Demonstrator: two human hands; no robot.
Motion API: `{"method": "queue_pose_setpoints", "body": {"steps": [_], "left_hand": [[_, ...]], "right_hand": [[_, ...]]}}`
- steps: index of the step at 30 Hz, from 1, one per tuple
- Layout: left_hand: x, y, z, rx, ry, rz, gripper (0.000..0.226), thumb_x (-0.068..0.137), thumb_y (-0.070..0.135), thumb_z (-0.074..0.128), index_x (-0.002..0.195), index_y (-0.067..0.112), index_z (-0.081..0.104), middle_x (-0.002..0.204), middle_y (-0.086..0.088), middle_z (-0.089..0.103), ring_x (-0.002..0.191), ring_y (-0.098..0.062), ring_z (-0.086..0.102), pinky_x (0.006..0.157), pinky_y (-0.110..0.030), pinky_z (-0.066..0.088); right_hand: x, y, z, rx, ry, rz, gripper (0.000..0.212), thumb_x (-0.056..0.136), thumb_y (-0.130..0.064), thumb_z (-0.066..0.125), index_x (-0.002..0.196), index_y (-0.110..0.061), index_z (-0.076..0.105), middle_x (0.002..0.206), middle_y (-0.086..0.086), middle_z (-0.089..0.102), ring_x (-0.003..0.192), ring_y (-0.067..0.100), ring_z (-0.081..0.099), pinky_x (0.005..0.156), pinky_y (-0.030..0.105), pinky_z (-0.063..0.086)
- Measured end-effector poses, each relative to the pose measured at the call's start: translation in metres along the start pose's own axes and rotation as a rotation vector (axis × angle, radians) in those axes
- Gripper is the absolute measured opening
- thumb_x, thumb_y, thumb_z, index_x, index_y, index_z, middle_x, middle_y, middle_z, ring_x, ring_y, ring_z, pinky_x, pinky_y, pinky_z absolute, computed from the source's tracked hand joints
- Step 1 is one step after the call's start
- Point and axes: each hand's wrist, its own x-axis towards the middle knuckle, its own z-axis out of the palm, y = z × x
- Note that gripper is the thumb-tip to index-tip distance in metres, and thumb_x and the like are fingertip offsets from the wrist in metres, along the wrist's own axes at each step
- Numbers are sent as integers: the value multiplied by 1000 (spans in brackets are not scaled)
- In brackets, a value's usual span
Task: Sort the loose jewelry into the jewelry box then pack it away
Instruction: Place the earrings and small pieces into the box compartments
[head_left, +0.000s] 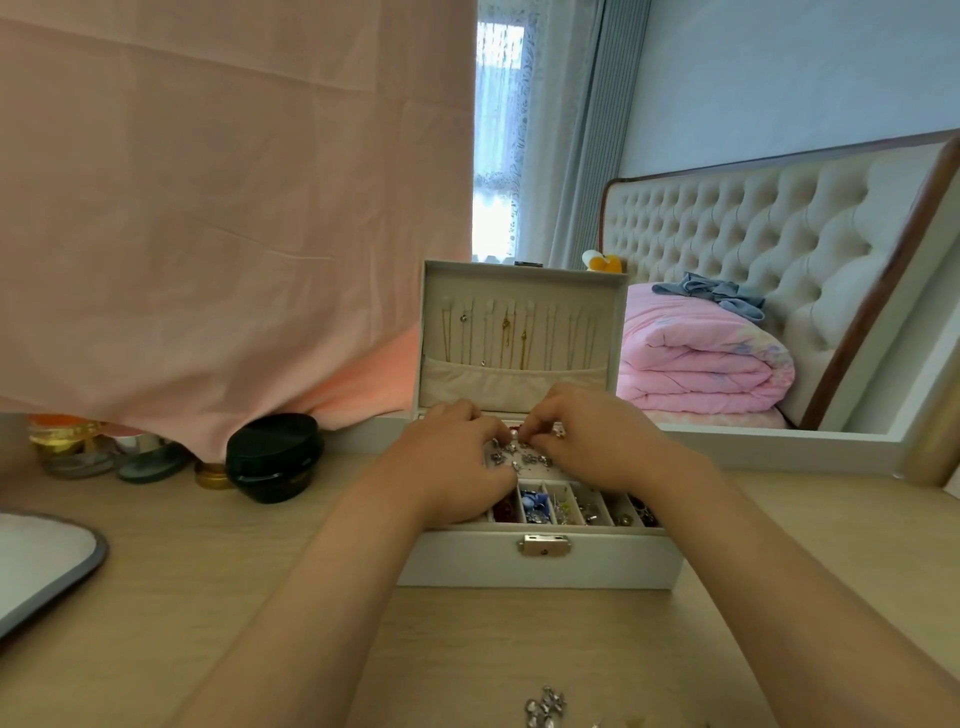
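Straight ahead in the head view, the jewelry box (540, 566) stands open on the desk (208, 597), toward the middle of its back edge. Its lid (519, 280) is upright, with thin necklaces (506, 338) hanging inside. The left hand (457, 462) and right hand (592, 441) both reach over the box's rear section, fingers curled. Their fingertips are drawn together, pinching a tiny piece (517, 432) too small to identify, just above a cluster of silver pieces (519, 457). The front row of compartments (566, 506) holds red, blue, yellowish and silver items. More loose jewelry (545, 706) lies at the desk's front edge. A black jar (275, 457) sits toward the back left, below a hanging pink cloth (234, 208).
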Motion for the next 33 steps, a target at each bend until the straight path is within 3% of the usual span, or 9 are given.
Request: {"method": "queue_pose_setpoints", "body": {"steps": [6, 10, 15, 17, 21, 30, 33], "left_hand": [[-2, 3, -3, -28, 13, 0, 49, 90, 45, 55, 138, 36, 50, 140, 5, 45, 134, -15, 34, 109, -37, 35], [-8, 12, -11, -91, 99, 40, 40, 89, 41, 58, 128, 33, 58, 128, 6, 50, 126, -12, 40, 105, -37, 40], [-25, 34, -25, -142, 213, 143, 11, 89, 36, 60, 99, 32, 62, 101, 13, 54, 95, -6, 51, 77, -25, 43], [-36, 40, -26, -124, 197, 193, 7, 86, 35, 61, 92, 34, 59, 93, 14, 55, 84, -4, 51, 68, -25, 39], [-67, 45, -23, -133, 127, 269, 6, 84, 36, 59, 89, 33, 57, 84, 14, 55, 79, -3, 52, 69, -29, 46], [-127, 28, 11, -320, -55, 254, 10, 86, 34, 66, 95, 36, 65, 88, 17, 62, 84, -6, 59, 73, -26, 52], [-135, 24, 17, -335, -88, 282, 19, 80, 43, 72, 97, 37, 66, 89, 17, 61, 85, -8, 58, 72, -24, 51]], "right_hand": [[-6, 0, -12, 175, 109, 13, 14, 94, -26, 64, 99, -37, 72, 100, -20, 61, 98, 3, 58, 89, 26, 47], [-24, -7, -22, 227, 106, -11, 11, 92, -27, 66, 95, -35, 74, 92, -22, 64, 93, -1, 59, 85, 25, 49], [-60, -22, -37, 270, 4, -36, 10, 91, -30, 68, 95, -31, 77, 88, -17, 68, 70, -11, 57, 67, 15, 42], [-75, -28, -40, 293, -43, -45, 7, 89, -26, 71, 92, -27, 77, 83, -16, 68, 66, -12, 55, 62, 10, 38], [-105, -38, -40, 341, -164, -49, 5, 87, -25, 75, 85, -29, 76, 75, -16, 65, 65, -8, 54, 63, 7, 38], [-145, -49, -20, 354, -316, 4, 13, 86, -27, 77, 98, -33, 77, 91, -18, 70, 66, -15, 55, 61, 3, 38], [-147, -50, -8, 338, -361, 18, 17, 87, -30, 77, 102, -36, 76, 91, -18, 69, 65, -13, 55, 61, 7, 38]]}}
